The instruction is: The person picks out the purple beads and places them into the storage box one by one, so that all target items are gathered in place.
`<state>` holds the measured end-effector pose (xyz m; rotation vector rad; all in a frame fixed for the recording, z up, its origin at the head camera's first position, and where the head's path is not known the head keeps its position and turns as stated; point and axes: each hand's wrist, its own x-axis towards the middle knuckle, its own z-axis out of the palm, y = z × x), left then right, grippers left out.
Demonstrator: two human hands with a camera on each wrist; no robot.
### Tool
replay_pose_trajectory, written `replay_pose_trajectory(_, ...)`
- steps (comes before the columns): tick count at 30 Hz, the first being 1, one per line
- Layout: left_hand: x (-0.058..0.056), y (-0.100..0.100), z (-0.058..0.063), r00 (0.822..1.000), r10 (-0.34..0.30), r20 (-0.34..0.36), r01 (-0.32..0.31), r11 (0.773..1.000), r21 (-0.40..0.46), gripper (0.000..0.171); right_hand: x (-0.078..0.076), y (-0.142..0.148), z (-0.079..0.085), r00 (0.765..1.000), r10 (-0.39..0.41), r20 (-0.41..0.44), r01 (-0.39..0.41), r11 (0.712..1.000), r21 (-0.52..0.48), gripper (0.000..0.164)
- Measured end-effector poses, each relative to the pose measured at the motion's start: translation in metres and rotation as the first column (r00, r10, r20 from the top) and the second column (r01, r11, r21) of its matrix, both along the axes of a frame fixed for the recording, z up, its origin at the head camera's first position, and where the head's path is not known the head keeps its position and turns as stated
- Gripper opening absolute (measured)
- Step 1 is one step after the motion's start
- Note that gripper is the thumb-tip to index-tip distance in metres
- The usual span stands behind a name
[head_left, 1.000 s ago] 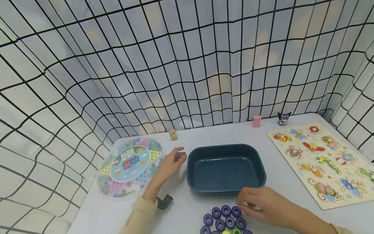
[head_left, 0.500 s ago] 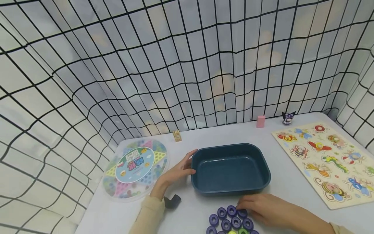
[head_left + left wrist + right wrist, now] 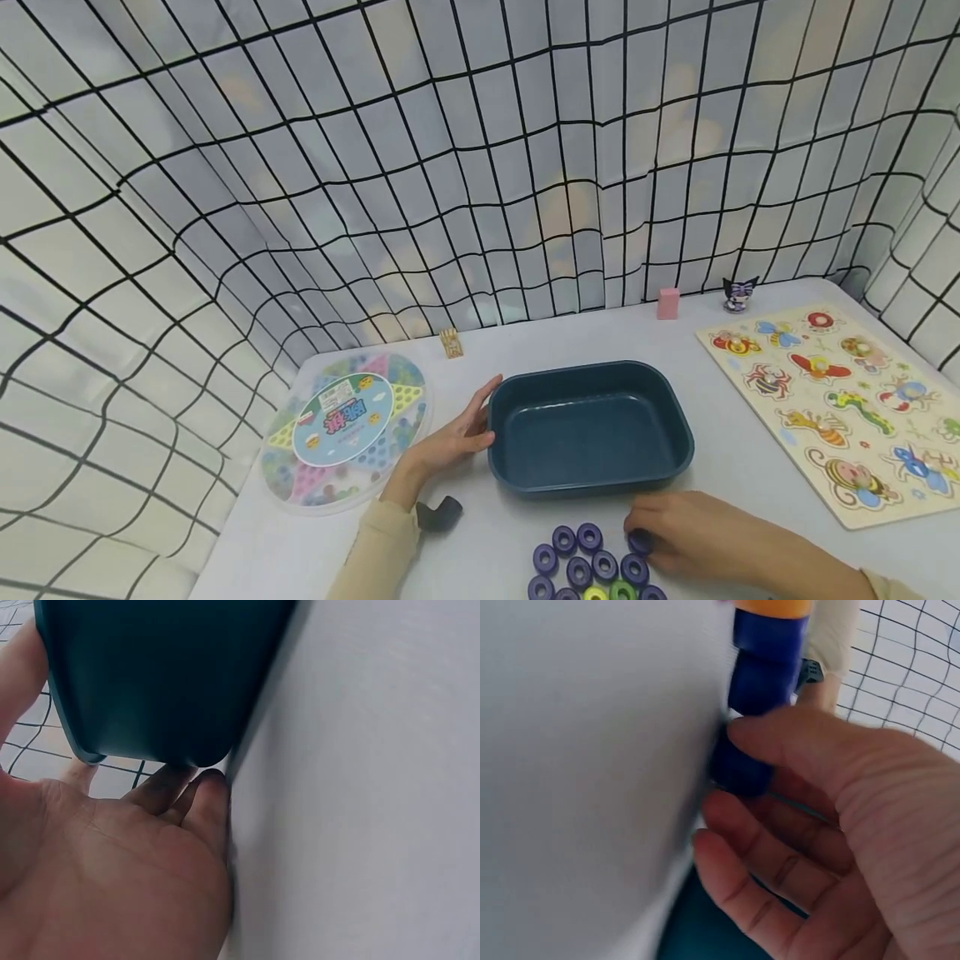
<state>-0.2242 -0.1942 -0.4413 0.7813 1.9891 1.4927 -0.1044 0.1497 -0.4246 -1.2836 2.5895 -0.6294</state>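
Note:
In the head view, my left hand (image 3: 455, 435) is spread against the left end of a dark teal rectangular tub (image 3: 588, 429). Close up in the left wrist view, thumb and fingers touch the end wall of that tub (image 3: 161, 682) without wrapping it. My right hand (image 3: 693, 533), below the tub's near side, pinches a purple ring (image 3: 640, 542) between thumb and fingers. The right wrist view has the thumb on this purple ring (image 3: 739, 766), low over the white surface. Beside the hand lie more purple rings (image 3: 580, 572), a yellow ring (image 3: 596, 592) and a green ring (image 3: 622, 591).
A round marble-game board (image 3: 345, 429) lies at the left, with a dark pipe-shaped piece (image 3: 440, 514) by the left sleeve. A wooden insect puzzle (image 3: 832, 408) lies right. Along the back stand a gold piece (image 3: 452, 342), a pink block (image 3: 667, 303) and a small figurine (image 3: 738, 295).
My left hand has come right onto the tub's end. My right hand has closed on a purple ring at the group's upper right and drawn it slightly away from the others.

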Motion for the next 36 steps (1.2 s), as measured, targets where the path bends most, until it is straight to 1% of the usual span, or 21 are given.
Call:
replay_pose_trajectory(1, -0.001, 0.000, -0.002, 1.000, 0.002, -0.013, -0.002, 1.000, -0.001, 0.078, 0.001, 0.002, 0.003, 1.000, -0.023, 0.016, 0.023, 1.000, 0.016, 0.021)
replay_pose_trajectory(2, -0.001, 0.000, -0.004, 1.000, 0.004, -0.018, -0.005, 1.000, -0.002, 0.078, 0.002, 0.004, 0.007, 0.997, -0.052, 0.056, 0.050, 0.998, 0.033, 0.021)
replay_pose_trajectory(3, -0.003, -0.001, -0.008, 1.000, 0.009, -0.025, -0.009, 1.000, -0.005, 0.077, 0.003, 0.007, 0.012, 0.992, -0.076, 0.101, 0.072, 0.997, 0.042, 0.021)
replay_pose_trajectory(4, -0.004, -0.001, -0.009, 1.000, 0.011, -0.026, -0.011, 1.000, -0.005, 0.077, 0.004, 0.010, 0.017, 0.985, -0.097, 0.144, 0.092, 0.995, 0.045, 0.021)
replay_pose_trajectory(6, -0.003, 0.000, -0.008, 1.000, 0.007, -0.025, -0.007, 1.000, -0.004, 0.078, 0.004, 0.016, 0.030, 0.968, -0.124, 0.220, 0.118, 0.992, 0.040, 0.022)
replay_pose_trajectory(8, -0.004, 0.004, -0.005, 1.000, 0.002, -0.022, -0.003, 1.000, -0.014, 0.078, 0.003, 0.025, 0.044, 0.959, -0.133, 0.250, 0.134, 0.991, 0.013, 0.023)
replay_pose_trajectory(10, -0.003, 0.007, 0.000, 1.000, -0.002, -0.020, 0.002, 1.000, -0.019, 0.078, 0.000, 0.030, 0.056, 0.966, -0.136, 0.220, 0.141, 0.990, -0.011, 0.022)
replay_pose_trajectory(13, 0.002, 0.010, 0.010, 1.000, -0.009, -0.018, 0.009, 1.000, -0.024, 0.080, -0.013, 0.031, 0.069, 0.982, -0.141, 0.126, 0.147, 0.988, -0.041, 0.022)
replay_pose_trajectory(16, 0.007, 0.011, 0.019, 1.000, -0.028, -0.004, 0.028, 1.000, -0.014, 0.081, -0.030, 0.022, 0.075, 0.983, -0.176, 0.052, 0.177, 0.984, -0.012, 0.021)
replay_pose_trajectory(18, 0.009, 0.011, 0.022, 0.999, -0.037, 0.005, 0.037, 0.999, -0.006, 0.081, -0.041, 0.015, 0.077, 0.982, -0.189, 0.018, 0.189, 0.982, 0.018, 0.021)
replay_pose_trajectory(21, 0.010, 0.013, 0.021, 0.999, -0.047, 0.014, 0.046, 0.999, 0.005, 0.081, -0.056, 0.004, 0.079, 0.981, -0.193, -0.024, 0.195, 0.978, 0.070, 0.020)
replay_pose_trajectory(24, 0.010, 0.009, 0.020, 0.999, -0.041, 0.015, 0.040, 0.999, 0.014, 0.081, -0.075, -0.011, 0.081, 0.983, -0.175, -0.056, 0.180, 0.978, 0.105, 0.022)
replay_pose_trajectory(28, 0.008, 0.008, 0.018, 0.999, -0.041, 0.015, 0.040, 0.999, 0.012, 0.080, -0.096, -0.029, 0.082, 0.980, -0.181, -0.081, 0.193, 0.965, 0.176, 0.025)
replay_pose_trajectory(31, 0.008, 0.010, 0.018, 0.999, -0.040, 0.007, 0.040, 0.999, 0.004, 0.082, -0.109, -0.041, 0.078, 0.980, -0.178, -0.087, 0.193, 0.953, 0.233, 0.024)
replay_pose_trajectory(36, 0.007, 0.014, 0.018, 0.999, -0.047, 0.001, 0.047, 0.999, 0.005, 0.084, -0.124, -0.057, 0.067, 0.984, -0.152, -0.093, 0.174, 0.933, 0.314, 0.022)
